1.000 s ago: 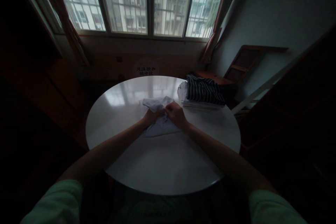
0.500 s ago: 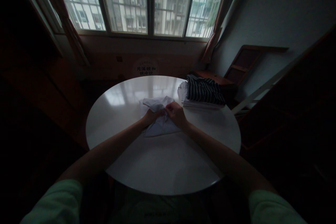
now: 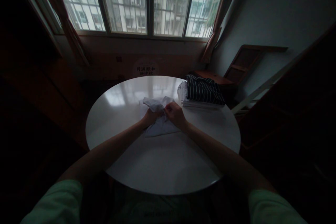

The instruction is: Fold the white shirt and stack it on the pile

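Observation:
A crumpled white cloth (image 3: 160,128) lies near the middle of the round white table (image 3: 168,168), its upper part bunched and raised. My left hand (image 3: 151,117) grips the bunched part from the left, its fingers partly covered by the fabric. From the right, my right hand (image 3: 175,113) pinches the cloth close beside the left fingertips, its fingers curled. The lower edge of the cloth spreads flat on the table below both hands.
At the table's back right a folded black garment with white stripes (image 3: 203,90) rests on folded white cloths (image 3: 182,92). Behind it is a brown wooden chair or stand (image 3: 243,61) by the wall. Barred windows (image 3: 126,3) with tied curtains are beyond the table.

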{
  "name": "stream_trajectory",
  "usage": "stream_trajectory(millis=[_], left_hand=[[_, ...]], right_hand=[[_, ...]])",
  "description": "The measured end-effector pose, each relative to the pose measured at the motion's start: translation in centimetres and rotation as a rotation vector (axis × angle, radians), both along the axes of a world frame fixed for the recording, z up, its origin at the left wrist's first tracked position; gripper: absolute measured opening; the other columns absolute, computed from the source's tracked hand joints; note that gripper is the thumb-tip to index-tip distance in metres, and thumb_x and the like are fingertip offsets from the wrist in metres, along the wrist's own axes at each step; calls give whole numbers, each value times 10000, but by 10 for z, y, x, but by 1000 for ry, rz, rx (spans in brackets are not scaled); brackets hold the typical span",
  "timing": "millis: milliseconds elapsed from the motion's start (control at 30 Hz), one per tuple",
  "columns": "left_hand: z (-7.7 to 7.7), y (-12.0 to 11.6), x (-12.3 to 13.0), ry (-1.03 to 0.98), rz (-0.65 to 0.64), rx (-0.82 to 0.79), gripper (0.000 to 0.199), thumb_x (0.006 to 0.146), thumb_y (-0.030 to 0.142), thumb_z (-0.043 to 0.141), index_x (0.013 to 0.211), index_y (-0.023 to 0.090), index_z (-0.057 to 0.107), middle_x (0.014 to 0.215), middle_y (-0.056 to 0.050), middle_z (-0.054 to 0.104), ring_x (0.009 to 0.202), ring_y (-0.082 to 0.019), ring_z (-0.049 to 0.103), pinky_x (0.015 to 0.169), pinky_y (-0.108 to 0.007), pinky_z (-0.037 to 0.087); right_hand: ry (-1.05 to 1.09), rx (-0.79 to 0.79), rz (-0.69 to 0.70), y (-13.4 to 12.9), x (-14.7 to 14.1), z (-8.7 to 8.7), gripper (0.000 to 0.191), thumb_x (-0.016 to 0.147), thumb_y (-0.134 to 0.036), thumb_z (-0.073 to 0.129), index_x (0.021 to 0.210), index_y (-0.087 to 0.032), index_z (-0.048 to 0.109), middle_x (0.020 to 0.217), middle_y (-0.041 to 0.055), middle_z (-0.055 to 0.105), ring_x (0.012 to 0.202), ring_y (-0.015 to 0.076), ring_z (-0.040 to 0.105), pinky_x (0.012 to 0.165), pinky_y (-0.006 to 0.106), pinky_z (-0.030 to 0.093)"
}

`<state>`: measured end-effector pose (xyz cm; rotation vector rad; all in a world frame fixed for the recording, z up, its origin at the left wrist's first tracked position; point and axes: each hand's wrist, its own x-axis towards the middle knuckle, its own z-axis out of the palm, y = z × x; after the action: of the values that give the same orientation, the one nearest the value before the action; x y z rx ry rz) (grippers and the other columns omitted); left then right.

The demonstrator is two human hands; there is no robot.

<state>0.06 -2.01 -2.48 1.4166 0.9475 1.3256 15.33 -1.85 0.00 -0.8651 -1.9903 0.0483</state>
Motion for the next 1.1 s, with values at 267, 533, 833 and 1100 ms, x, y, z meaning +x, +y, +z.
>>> stream_trajectory(millis=[267,533,833,1100], left_hand=[[16,-7,1,-162,4,-130,382,530,309,746,852,135,638,906,-76,665,862,-225,598,834,-372,450],[33,-15,-2,-259,-66,-261,372,653,360,680,942,133,623,910,-99,674,873,-251,622,786,-372,495],[36,-9,-24,56,-115,-250,398,518,240,768,886,157,638,903,-100,664,893,-244,608,793,-347,480],[37,-11,-10,-191,63,-307,304,647,301,628,899,163,529,721,-6,599,650,-149,581,621,-275,475]], right_hand=[[148,-37,-30,3,3,-2,89,806,-252,479,739,-194,487,728,26,541,688,146,508,650,279,429],[394,-70,-109,-5,14,12,99,803,-288,453,754,-205,434,841,48,573,780,148,541,638,269,452],[286,-116,-186,-1,20,15,117,800,-283,443,732,-189,458,726,22,528,656,133,490,604,255,388],[-89,-30,-56,-33,7,21,428,860,-372,415,480,-183,359,481,-28,376,467,83,354,516,247,238]])
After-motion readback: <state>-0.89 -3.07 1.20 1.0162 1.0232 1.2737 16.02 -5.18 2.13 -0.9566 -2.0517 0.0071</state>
